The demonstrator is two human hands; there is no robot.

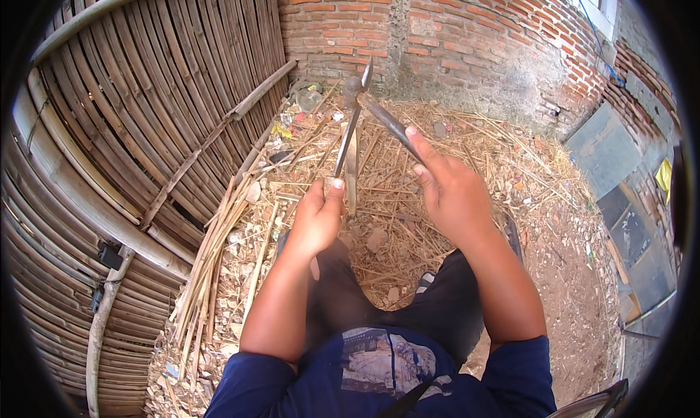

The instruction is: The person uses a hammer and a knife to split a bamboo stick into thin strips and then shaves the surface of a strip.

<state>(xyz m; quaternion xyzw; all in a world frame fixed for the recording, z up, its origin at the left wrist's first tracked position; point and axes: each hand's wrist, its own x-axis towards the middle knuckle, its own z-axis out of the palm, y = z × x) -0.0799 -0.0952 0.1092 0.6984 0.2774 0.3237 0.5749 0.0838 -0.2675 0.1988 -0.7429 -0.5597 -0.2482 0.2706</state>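
My left hand (pixel 319 215) is closed around the handle of a long-bladed knife (pixel 343 148), its blade pointing up and away from me. In my right hand (pixel 453 192) is a hammer (pixel 390 121), held by its dark handle and slanting up to the left. The hammer's head overlaps the upper part of the blade; whether they touch I cannot tell. Just under the blade a narrow strip of bamboo or wood (pixel 352 177) stands roughly in line with the knife, its upper end partly hidden.
A bamboo slat fence (pixel 168 75) rises on the left, and a brick wall (pixel 467 46) stands ahead. Straw, split bamboo pieces (pixel 200 301) and rubble cover the ground. Grey panels (pixel 605 152) lean against the wall on the right. My knees are spread below my hands.
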